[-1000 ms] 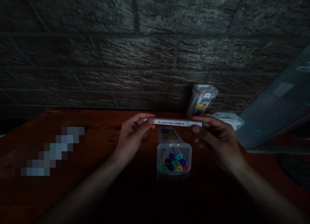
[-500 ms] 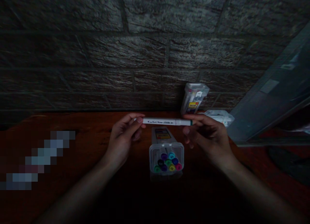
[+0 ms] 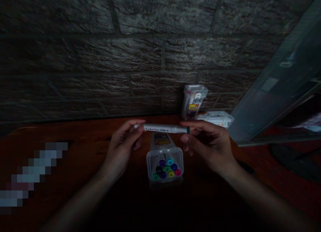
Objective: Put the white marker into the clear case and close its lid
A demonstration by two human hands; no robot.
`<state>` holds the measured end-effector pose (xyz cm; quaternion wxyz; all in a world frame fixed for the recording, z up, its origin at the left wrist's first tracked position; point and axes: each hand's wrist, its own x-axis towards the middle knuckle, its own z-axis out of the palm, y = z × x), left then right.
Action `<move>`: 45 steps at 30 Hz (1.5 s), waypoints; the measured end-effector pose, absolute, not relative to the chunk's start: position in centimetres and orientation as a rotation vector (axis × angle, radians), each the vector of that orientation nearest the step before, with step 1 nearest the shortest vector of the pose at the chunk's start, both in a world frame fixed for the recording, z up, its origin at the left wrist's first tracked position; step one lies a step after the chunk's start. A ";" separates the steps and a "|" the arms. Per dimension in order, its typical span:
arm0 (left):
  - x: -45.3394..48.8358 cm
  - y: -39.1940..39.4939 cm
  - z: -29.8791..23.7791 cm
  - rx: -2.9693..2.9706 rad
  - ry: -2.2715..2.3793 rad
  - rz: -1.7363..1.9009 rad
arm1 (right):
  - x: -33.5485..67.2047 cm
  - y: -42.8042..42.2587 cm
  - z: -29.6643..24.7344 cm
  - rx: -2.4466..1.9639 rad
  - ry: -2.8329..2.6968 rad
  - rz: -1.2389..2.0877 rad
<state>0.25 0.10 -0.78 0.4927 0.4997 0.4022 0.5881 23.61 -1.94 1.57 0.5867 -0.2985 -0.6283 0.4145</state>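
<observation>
Both hands keep their pinch from a second ago: the left hand [image 3: 122, 146] grips the white marker [image 3: 160, 128] at its 9 o'clock end, the right hand [image 3: 209, 146] at 3 o'clock. It stays nearly level above the clear marker case [image 3: 165, 152].

The marker [image 3: 160, 128] has a smooth, matt white plastic barrel (teal cap end). The case [image 3: 165, 158] is clear, glossy plastic; the worktop [image 3: 82, 138] polished reddish wood; the wall [image 3: 100, 58] rough stone.
</observation>
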 end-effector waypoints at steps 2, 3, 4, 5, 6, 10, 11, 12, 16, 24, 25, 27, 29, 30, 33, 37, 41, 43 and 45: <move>0.2 0.1 -0.9 1.242 0.984 1.416 | 23.7 -1.9 1.5 -0.680 -1.460 0.959; 0.2 0.1 -1.0 1.262 0.990 1.412 | 23.7 -1.8 1.5 -0.678 -1.458 0.957; 0.1 0.1 -1.1 1.284 1.000 1.411 | 23.7 -1.8 1.6 -0.679 -1.455 0.956; 0.1 0.1 -1.1 1.313 1.012 1.414 | 23.7 -1.8 1.6 -0.682 -1.451 0.958; 0.1 0.1 -1.1 1.349 1.022 1.418 | 23.7 -1.8 1.7 -0.682 -1.449 0.964; 0.0 0.2 -1.0 1.561 1.068 1.457 | 23.7 -1.7 1.9 -0.662 -1.430 1.014; -0.1 0.2 -1.0 1.630 1.091 1.466 | 23.7 -1.7 1.9 -0.649 -1.422 1.029; -0.1 0.1 -0.9 1.708 1.115 1.478 | 23.7 -1.7 1.9 -0.635 -1.415 1.044; -0.8 0.2 -1.1 2.113 1.155 1.504 | 23.5 -1.8 1.6 -0.617 -1.397 1.081; -1.2 0.4 -1.4 2.554 1.043 1.455 | 22.9 -3.0 1.6 -0.547 -1.429 1.085; -1.2 0.4 -1.4 2.580 1.039 1.448 | 22.8 -3.1 1.6 -0.535 -1.448 1.064; -1.1 0.3 -1.4 2.632 1.028 1.436 | 22.8 -3.1 1.6 -0.493 -1.476 1.017; -1.1 0.3 -1.4 2.672 1.028 1.421 | 22.7 -3.1 1.5 -0.454 -1.488 0.987; -1.1 0.2 -1.4 2.682 1.032 1.414 | 22.8 -3.1 1.5 -0.448 -1.489 0.979; -1.2 0.1 -1.4 2.688 1.047 1.390 | 22.8 -3.0 1.4 -0.460 -1.497 0.964; -1.2 0.1 -1.4 2.685 1.057 1.385 | 22.9 -3.0 1.3 -0.471 -1.504 0.962; -1.3 0.2 -1.4 2.700 1.065 1.377 | 23.0 -3.1 1.2 -0.458 -1.507 0.986; -1.3 0.3 -1.4 2.709 1.055 1.387 | 23.0 -3.1 1.2 -0.454 -1.508 0.987; -1.3 0.2 -1.4 2.712 1.050 1.395 | 23.0 -3.1 1.2 -0.455 -1.508 0.984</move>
